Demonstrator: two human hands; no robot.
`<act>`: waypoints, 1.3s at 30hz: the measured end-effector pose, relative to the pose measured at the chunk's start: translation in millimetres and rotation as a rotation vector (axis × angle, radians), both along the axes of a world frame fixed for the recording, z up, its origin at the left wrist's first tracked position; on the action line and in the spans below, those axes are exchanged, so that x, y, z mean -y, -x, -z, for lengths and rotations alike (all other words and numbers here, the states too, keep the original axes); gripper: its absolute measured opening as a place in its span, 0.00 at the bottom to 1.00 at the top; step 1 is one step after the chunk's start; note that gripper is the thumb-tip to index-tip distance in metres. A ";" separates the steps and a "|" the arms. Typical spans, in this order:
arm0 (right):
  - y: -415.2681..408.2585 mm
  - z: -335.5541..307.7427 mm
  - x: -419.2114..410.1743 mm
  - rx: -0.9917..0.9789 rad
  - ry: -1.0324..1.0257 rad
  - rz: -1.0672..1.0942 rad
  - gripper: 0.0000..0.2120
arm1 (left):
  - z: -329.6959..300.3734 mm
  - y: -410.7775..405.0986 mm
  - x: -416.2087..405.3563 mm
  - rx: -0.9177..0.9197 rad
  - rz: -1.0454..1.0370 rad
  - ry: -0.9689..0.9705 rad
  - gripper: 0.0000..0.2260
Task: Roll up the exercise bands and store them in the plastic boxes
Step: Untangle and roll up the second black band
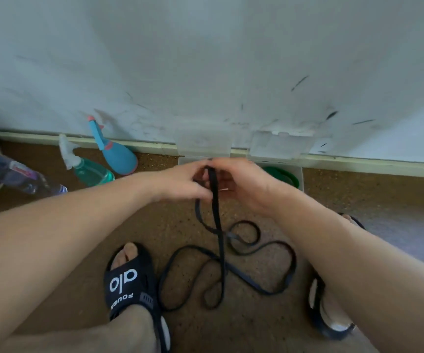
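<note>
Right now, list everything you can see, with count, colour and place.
exercise band: one, black, top end in both hands, rest looped on the floor
plastic boxes: two, clear, against the wall, lids up
green band: one, in the right box
spray bottles: two, blue and teal, left by the wall
water bottle: one, clear, far left
slides: two, black, on the feet
left hand: grips the band
right hand: grips the band
</note>
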State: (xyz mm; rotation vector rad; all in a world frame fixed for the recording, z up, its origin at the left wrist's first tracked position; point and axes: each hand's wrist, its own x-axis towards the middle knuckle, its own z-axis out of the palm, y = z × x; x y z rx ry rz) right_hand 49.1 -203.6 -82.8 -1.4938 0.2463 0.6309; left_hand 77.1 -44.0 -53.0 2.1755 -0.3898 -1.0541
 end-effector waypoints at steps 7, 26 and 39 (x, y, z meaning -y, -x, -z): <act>2.0 -157.4 9.4 0.216 -0.114 0.013 0.13 | -119.4 6.5 12.4 0.294 -0.104 0.195 0.17; 17.2 -239.8 80.4 0.254 -0.103 0.108 0.13 | -168.5 32.2 8.2 0.385 -0.052 0.265 0.09; -0.8 -229.6 70.3 0.325 0.099 -0.072 0.16 | -163.3 19.2 8.7 0.241 -0.004 0.123 0.08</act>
